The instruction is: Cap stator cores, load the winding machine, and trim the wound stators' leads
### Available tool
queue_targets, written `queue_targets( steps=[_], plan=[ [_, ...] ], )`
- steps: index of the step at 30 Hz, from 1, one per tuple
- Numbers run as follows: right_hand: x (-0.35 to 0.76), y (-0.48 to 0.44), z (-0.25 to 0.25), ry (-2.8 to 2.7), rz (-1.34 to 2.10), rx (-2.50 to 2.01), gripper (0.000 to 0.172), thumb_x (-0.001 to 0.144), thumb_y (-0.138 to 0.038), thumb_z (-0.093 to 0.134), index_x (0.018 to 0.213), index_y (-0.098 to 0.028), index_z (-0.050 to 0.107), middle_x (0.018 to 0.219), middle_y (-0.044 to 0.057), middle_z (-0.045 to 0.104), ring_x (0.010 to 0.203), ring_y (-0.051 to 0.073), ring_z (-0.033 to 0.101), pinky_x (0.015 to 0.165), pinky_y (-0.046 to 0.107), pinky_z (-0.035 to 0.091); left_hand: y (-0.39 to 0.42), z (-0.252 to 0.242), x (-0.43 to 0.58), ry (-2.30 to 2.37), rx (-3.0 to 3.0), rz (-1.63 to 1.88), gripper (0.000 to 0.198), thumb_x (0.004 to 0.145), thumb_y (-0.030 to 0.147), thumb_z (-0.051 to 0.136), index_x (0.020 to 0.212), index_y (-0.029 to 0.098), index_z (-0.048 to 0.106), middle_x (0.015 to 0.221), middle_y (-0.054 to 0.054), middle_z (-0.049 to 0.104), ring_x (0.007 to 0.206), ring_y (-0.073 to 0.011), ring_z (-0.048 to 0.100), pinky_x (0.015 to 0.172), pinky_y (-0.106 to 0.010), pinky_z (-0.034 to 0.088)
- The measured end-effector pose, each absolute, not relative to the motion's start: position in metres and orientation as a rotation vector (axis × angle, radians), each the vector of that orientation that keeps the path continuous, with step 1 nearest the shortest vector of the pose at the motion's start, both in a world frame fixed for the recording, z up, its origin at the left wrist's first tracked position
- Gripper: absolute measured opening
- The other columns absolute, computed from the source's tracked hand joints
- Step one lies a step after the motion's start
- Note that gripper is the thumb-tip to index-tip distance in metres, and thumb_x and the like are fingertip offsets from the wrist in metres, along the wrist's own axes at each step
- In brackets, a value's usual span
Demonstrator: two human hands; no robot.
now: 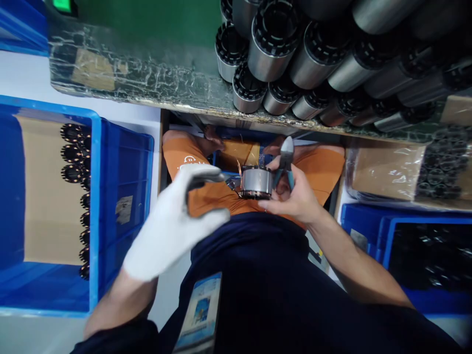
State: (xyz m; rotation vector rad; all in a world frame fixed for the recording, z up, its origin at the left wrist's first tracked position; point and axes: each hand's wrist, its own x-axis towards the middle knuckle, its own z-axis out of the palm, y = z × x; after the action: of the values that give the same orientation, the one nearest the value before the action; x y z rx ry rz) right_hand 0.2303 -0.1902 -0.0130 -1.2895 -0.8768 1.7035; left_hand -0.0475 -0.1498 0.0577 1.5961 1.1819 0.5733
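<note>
My right hand (295,196) is bare and closed around a pair of cutting pliers (286,160), whose jaws point up and away from me. The same hand grips a motor stator (257,181), a short metal cylinder with black slotted ends, above my lap. Thin copper wire ends (240,169) stick out at its left side. To the left of the stator, apart from it, is my left hand (180,216) in a white glove. Its thumb and fingers are spread, with nothing between them.
Many stators (275,44) stand stacked on the green bench (147,59) ahead. Left of me, a blue crate (95,206) holds cardboard and black slotted parts (72,153). On the right are a blue bin (387,236) with dark parts and a plastic-wrapped box (387,169).
</note>
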Motion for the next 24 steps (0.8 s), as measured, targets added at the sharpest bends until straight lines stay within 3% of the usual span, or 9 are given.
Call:
queue_targets(
  steps=[2,4,6,8,11,14,19,24],
  plan=[
    [0.227,-0.194,-0.005,-1.016,1.617,-1.201,0.061,0.076,-0.040,0.109,0.121,-0.028,0.069,0.125,0.006,0.082,0.080,0.017,0.071,0.086,0.037,0.063,-0.141,0.042,-0.035,0.950,1.307,0.436,0.046,0.085,0.028,0.086,0.130,0.033,0.081,0.129,-0.005,0.086,0.125,-0.0351,0.084,0.112,-0.050,0.071],
    [0.223,-0.196,0.005,-1.156,1.557,-1.087,0.053,0.082,-0.035,0.106,0.121,-0.028,0.071,0.141,0.010,0.080,0.111,0.027,0.080,0.106,0.046,0.064,-0.134,0.031,-0.018,0.730,1.063,0.310,0.038,0.084,0.026,0.087,0.121,0.027,0.084,0.119,-0.006,0.088,0.114,-0.0347,0.087,0.103,-0.048,0.074],
    [0.225,-0.195,0.019,-1.326,1.460,-1.062,0.048,0.084,-0.028,0.103,0.123,-0.028,0.074,0.147,0.010,0.079,0.133,0.032,0.077,0.119,0.050,0.059,-0.132,0.029,-0.003,0.647,0.937,0.238,0.031,0.084,0.025,0.090,0.115,0.023,0.085,0.112,-0.008,0.088,0.105,-0.0321,0.087,0.096,-0.043,0.073],
    [0.234,-0.193,0.034,-1.551,1.315,-1.141,0.052,0.087,-0.026,0.100,0.133,-0.029,0.075,0.152,0.010,0.074,0.140,0.033,0.073,0.123,0.050,0.058,-0.133,0.035,0.006,0.667,0.886,0.260,0.035,0.085,0.027,0.094,0.117,0.019,0.082,0.109,-0.008,0.086,0.098,-0.0266,0.084,0.089,-0.036,0.070],
    [0.256,-0.194,0.058,-1.915,1.105,-1.257,0.062,0.098,-0.020,0.081,0.158,-0.027,0.067,0.147,0.013,0.066,0.134,0.030,0.070,0.115,0.045,0.062,-0.132,0.046,0.008,0.768,0.958,0.376,0.044,0.083,0.029,0.098,0.120,0.018,0.076,0.104,-0.002,0.078,0.091,-0.0180,0.075,0.083,-0.026,0.062],
    [0.275,-0.197,0.075,-2.178,0.999,-1.298,0.076,0.098,-0.005,0.060,0.171,-0.025,0.058,0.138,0.014,0.063,0.123,0.028,0.068,0.101,0.043,0.064,-0.128,0.051,0.008,0.819,1.103,0.406,0.035,0.086,0.029,0.096,0.111,0.019,0.074,0.101,0.001,0.072,0.090,-0.0158,0.071,0.082,-0.025,0.059],
    [0.283,-0.198,0.084,-2.390,0.868,-1.301,0.078,0.096,-0.003,0.060,0.172,-0.019,0.057,0.134,0.016,0.066,0.119,0.034,0.068,0.097,0.050,0.061,-0.126,0.054,0.012,0.833,1.255,0.369,0.030,0.088,0.027,0.093,0.106,0.019,0.071,0.095,0.002,0.073,0.085,-0.0152,0.069,0.078,-0.026,0.057],
    [0.284,-0.197,0.079,-2.490,0.693,-1.298,0.068,0.104,-0.010,0.061,0.171,-0.022,0.059,0.100,0.005,0.069,0.084,0.024,0.066,0.076,0.039,0.057,-0.130,0.052,0.014,0.879,1.273,0.332,0.030,0.087,0.028,0.093,0.102,0.020,0.068,0.090,0.004,0.070,0.078,-0.0134,0.064,0.074,-0.026,0.055]
  ],
)
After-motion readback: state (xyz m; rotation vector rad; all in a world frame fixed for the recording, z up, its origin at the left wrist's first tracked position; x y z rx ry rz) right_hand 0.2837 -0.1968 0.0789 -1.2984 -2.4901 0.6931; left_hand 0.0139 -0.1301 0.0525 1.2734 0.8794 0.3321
